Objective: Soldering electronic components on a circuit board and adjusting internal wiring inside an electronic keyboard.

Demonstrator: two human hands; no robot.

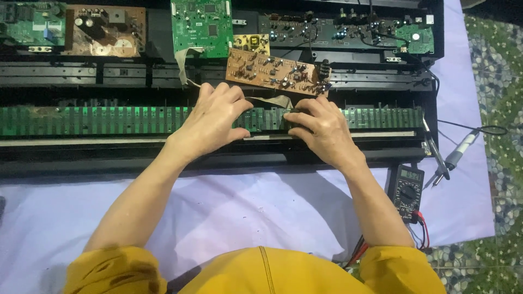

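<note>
A long green contact strip (109,120), ribbed with many narrow crosswise bars, lies flat in an opened black keyboard chassis (81,158); its long axis runs from nine o'clock to three o'clock across the middle of the view; both hands rest on it near its centre. The left hand (210,121) lies palm down with fingers spread and slightly curled, fingertips pressing the strip, gripping nothing that can be seen; the right hand (321,130) is more bunched, fingers curled onto the strip's surface, and whether it pinches anything cannot be told. A grey ribbon cable (269,101) curves between the two hands. At twelve o'clock, one brown circuit board (272,72) sits tilted, studded with small components; one green circuit board (202,27) stands just beyond it. At four o'clock lie one black multimeter (408,190) with a round dial and one soldering iron (457,152), both on a pale lilac cloth (245,212); yellow sleeves (114,269) show at six o'clock.
</note>
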